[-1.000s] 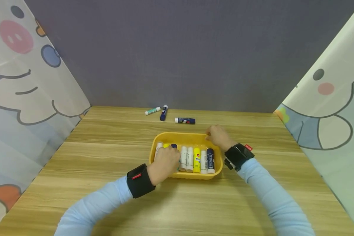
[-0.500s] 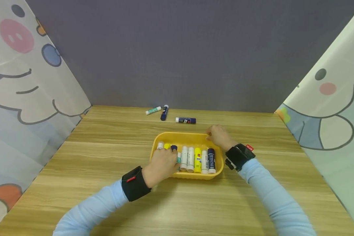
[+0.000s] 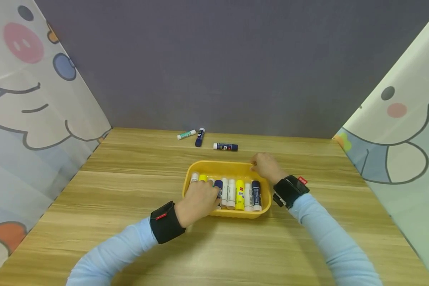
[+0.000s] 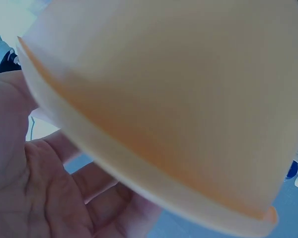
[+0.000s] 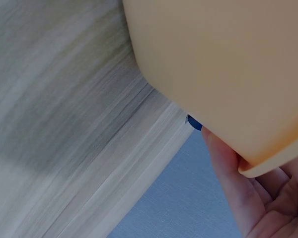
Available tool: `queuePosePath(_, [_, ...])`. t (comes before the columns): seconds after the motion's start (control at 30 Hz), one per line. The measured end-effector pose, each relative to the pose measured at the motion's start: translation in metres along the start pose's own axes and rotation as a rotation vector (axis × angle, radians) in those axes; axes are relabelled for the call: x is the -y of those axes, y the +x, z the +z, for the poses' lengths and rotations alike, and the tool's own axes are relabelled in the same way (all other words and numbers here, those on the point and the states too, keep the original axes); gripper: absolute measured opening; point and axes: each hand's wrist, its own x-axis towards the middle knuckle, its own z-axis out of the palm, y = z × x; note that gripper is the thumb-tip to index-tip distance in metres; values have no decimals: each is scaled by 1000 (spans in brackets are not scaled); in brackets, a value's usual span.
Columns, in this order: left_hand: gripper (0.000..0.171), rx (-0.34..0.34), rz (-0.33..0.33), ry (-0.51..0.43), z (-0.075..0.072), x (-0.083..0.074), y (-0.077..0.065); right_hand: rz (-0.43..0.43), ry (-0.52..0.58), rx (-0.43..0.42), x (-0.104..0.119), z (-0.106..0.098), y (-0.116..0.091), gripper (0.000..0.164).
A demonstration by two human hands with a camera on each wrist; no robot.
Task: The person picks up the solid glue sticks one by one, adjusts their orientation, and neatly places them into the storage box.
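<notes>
A yellow plastic basket (image 3: 236,214) sits on the table with a row of glue sticks in it, white, yellow and navy. My left hand (image 3: 200,198) reaches over its near left rim. Its fingers lie against a navy glue stick (image 3: 219,194), and their tips are hidden among the sticks. In the left wrist view the palm (image 4: 49,193) shows outside the basket wall, with fingers passing behind the rim. My right hand (image 3: 267,167) grips the basket's back right corner. The right wrist view shows that hand (image 5: 268,198) pinching the rim.
Behind the basket lie three loose glue sticks: a green and white one (image 3: 186,134), a navy one (image 3: 200,137) and another navy one (image 3: 225,147). A grey panel (image 3: 214,67) stands at the table's back edge, with cartoon-printed sheets (image 3: 404,131) at both sides.
My left hand has shifted slightly within the basket. A navy stick now lies beside the white ones, where a teal-labelled one showed before. The right hand has stayed on the rim.
</notes>
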Motion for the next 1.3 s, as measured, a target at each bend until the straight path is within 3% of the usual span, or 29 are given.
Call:
queuePosePath(0.37, [32,2,4,3,0,0,2,-11,-3,-30,-4,0,-1,11])
queuePosePath(0.53, [34,27,11,40,-7,2,7,-8,-7,-24,-4,-1,-2,15])
queuePosePath(0.67, [30,-29,34,70,-16,10,16,-8,-8,-17,-3,-2,-2,17])
queuePosePath(0.73, [28,-61,44,53,-20,16,24,-8,-10,-15,-3,-2,-2,15])
queuePosePath(0.8, [28,-50,47,34,-23,23,34,-9,-11,-12,-2,-2,-2,14])
queuePosePath(1.03, [21,108,39,-33,-31,49,84,-2,-18,-24,-4,-1,-3,11])
queuePosePath(1.3, [20,266,87,-164,-20,67,129,15,3,-26,-5,-1,-7,10])
